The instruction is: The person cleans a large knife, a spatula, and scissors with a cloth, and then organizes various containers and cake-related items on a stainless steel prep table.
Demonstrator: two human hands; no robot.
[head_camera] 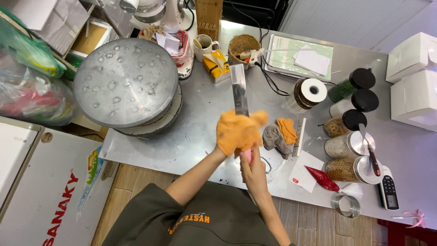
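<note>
Right hand (253,169) clamps fingers on the stiff scraper's (239,90) pink handle, left hand (236,134) squeezing a soft orange cloth (233,130) around its slippery, sharp-edged blade at centre frame.

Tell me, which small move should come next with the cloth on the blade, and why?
Probably slide the orange cloth up toward the tip. The left hand wraps it around the blade near the handle, which the right hand holds, so the upper blade is bare, not yet covered by the cloth.
</note>
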